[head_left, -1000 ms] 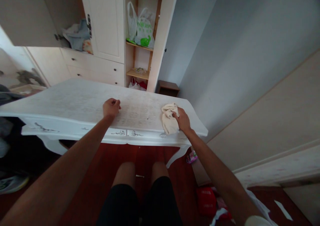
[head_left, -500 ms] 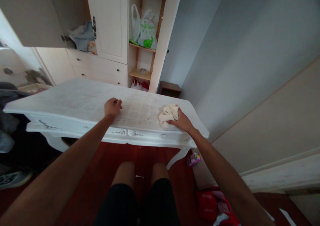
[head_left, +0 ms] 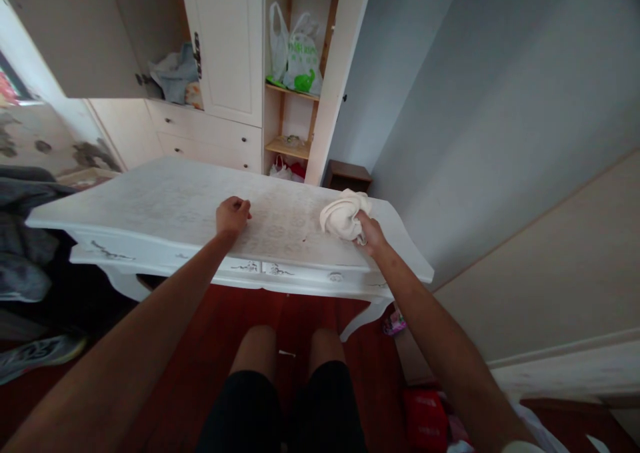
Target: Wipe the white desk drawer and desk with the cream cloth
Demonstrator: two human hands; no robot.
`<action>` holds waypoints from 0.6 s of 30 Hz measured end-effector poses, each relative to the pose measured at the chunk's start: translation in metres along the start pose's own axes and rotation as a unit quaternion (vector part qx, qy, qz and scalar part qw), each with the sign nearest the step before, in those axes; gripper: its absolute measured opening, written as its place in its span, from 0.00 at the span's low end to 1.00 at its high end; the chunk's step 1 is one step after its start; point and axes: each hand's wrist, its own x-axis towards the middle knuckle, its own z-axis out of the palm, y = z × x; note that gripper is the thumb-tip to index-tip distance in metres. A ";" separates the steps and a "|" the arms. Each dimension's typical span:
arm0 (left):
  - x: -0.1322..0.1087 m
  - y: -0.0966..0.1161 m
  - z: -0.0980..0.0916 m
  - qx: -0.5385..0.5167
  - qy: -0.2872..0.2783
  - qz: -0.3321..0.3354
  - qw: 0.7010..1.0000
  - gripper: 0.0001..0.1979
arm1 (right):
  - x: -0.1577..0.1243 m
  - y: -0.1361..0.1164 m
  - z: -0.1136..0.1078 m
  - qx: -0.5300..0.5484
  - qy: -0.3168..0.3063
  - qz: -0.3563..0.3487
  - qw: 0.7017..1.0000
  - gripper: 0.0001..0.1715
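Note:
My right hand (head_left: pixel 371 231) grips a bunched cream-white cloth (head_left: pixel 344 214) near the right end of a white desk (head_left: pixel 165 203). The cloth looks partly raised, its folds hanging over my fingers. My left hand (head_left: pixel 233 214) rests on the desktop as a loose fist, with nothing visible in it. Between the two hands, the top has faint greyish marks and one small dark speck. Carved grey ornaments decorate the drawer fronts along the desk's near edge.
Behind the desk stands a white wardrobe (head_left: pixel 227 53) with open doors, plastic bags (head_left: pixel 303 56) and folded clothes (head_left: pixel 175 73) inside. A small brown cabinet (head_left: pixel 349 176) sits by the grey wall. Red bags (head_left: pixel 425 416) lie on the floor at right, a shoe (head_left: pixel 43 356) at left.
My right hand has gathered the cloth up from the desktop, and its folds have turned over. My left hand stays in a fist on the desk. The view has shifted slightly left.

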 end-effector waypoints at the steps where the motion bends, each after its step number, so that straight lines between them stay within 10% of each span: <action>1: 0.000 0.000 0.000 -0.002 0.001 -0.004 1.000 0.09 | 0.002 0.000 -0.003 -0.083 0.016 -0.010 0.996 0.24; 6: 0.002 -0.001 0.002 0.007 0.002 -0.003 1.000 0.09 | 0.005 0.001 0.001 -0.495 0.062 -0.101 0.861 0.42; 11: 0.003 -0.001 0.002 0.007 0.000 -0.003 1.000 0.10 | 0.001 0.016 0.027 -0.565 0.052 -0.310 0.763 0.55; 18: -0.002 0.003 -0.001 -0.001 -0.003 -0.007 1.000 0.10 | 0.009 0.020 0.029 -0.537 -0.029 -0.181 0.824 0.52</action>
